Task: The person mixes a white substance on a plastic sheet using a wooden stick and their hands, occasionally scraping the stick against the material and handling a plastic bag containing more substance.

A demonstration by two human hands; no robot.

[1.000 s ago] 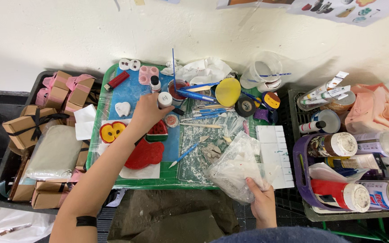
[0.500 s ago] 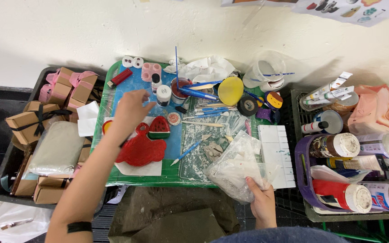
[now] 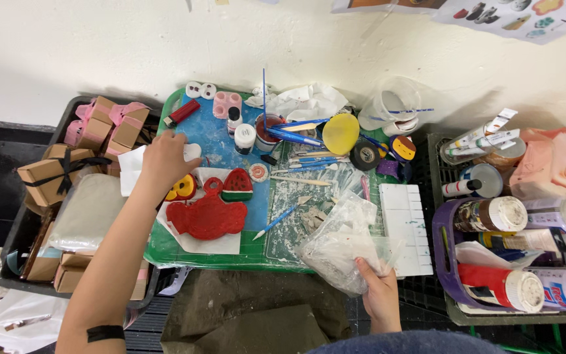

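My left hand [image 3: 163, 159] reaches over the left part of a green tray [image 3: 165, 252], its fingers curled at a small white clay piece [image 3: 193, 151]; whether it grips the piece is unclear. Just below the hand lie a yellow-and-red clay piece [image 3: 182, 189], a red crab-like clay shape [image 3: 207, 216] on white paper, and a watermelon-slice piece [image 3: 237, 185]. My right hand [image 3: 379, 300], at the tray's near right corner, holds a crumpled clear plastic bag [image 3: 339, 246].
Small paint bottles [image 3: 244, 137], brushes, a yellow disc [image 3: 340, 133] and a tape roll [image 3: 365, 156] crowd the tray's far side. A white palette [image 3: 407, 226] lies right of it. A purple basket [image 3: 443, 262] holds several bottles. Cardboard gift boxes [image 3: 47, 174] fill a black crate at left.
My left hand has moved left and slightly nearer, from the small bottles at the tray's middle to the white clay piece. My right hand keeps hold of the plastic bag.
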